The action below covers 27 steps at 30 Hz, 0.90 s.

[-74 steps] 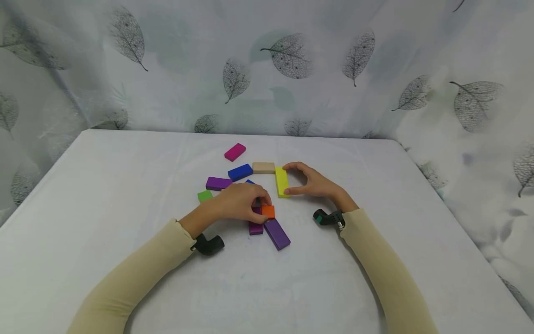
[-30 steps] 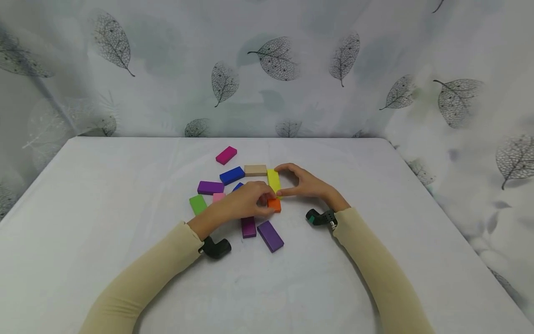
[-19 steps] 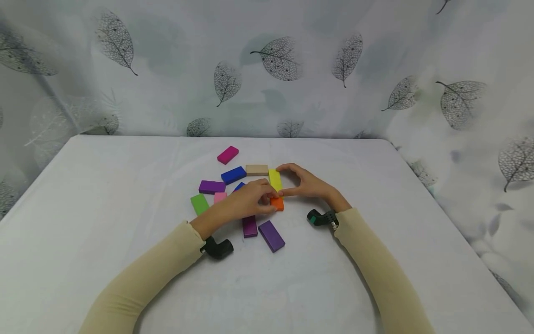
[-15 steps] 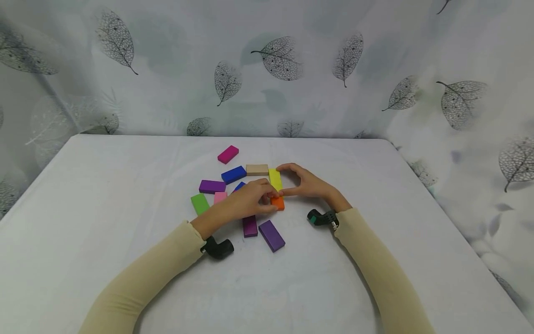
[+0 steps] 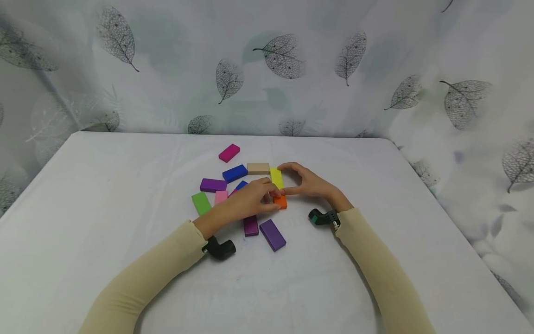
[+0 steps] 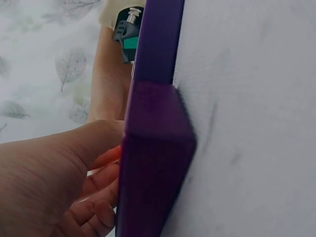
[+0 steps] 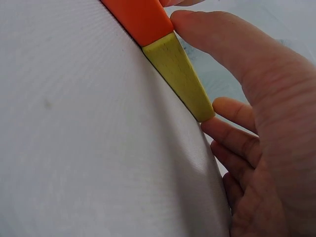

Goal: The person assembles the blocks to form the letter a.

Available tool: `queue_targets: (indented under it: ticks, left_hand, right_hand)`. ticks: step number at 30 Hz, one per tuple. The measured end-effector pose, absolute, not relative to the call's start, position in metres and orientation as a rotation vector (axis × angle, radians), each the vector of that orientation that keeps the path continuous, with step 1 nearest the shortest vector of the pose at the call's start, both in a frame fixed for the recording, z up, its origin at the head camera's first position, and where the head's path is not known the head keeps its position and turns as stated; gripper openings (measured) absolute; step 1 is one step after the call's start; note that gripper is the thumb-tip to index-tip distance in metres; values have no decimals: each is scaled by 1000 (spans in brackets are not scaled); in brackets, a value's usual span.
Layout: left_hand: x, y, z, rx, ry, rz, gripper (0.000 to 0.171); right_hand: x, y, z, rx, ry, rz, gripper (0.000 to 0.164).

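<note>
My left hand (image 5: 250, 199) holds an orange block (image 5: 281, 202) between thumb and fingers, at the near end of a yellow block (image 5: 276, 177). The right hand (image 5: 313, 183) spans the yellow block lengthwise, fingers at its far end. In the right wrist view, its thumb lies where the orange block (image 7: 143, 19) meets the yellow block (image 7: 182, 74). A tan block (image 5: 258, 169) adjoins the yellow one's far end, and a blue block (image 5: 235, 173) follows on the left. A plum block (image 6: 153, 182) stands close before the left hand in its wrist view, hiding most of the orange block.
Left of these lie a violet block (image 5: 213, 185), a green block (image 5: 201, 203) and a pink block (image 5: 221, 197). Another blue block (image 5: 242, 185) is partly covered by the left hand. A purple block (image 5: 273, 235) lies nearest, a magenta block (image 5: 229, 152) farthest, on the white table (image 5: 146, 185).
The left hand has carried the orange block away from beside the plum and purple blocks, right and away from me, up to the yellow block's near end. The right hand has stayed at the yellow block.
</note>
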<state>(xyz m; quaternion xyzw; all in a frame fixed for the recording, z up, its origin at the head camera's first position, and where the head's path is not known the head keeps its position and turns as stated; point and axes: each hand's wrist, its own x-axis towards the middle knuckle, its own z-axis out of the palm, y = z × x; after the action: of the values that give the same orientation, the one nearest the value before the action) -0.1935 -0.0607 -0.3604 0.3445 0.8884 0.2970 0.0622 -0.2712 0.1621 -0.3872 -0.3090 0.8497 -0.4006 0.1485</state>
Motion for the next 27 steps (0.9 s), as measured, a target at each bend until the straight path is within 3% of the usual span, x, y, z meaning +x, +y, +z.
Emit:
queue_targets:
  ticks: [23, 27]
  left_hand:
    - [-198, -67, -353, 986, 2675, 883, 25]
    - [-197, -73, -347, 977, 2715, 881, 25]
  right_hand:
    - [-273, 165, -389, -869, 2459, -1135, 71]
    - [-262, 158, -375, -841, 2460, -1116, 69]
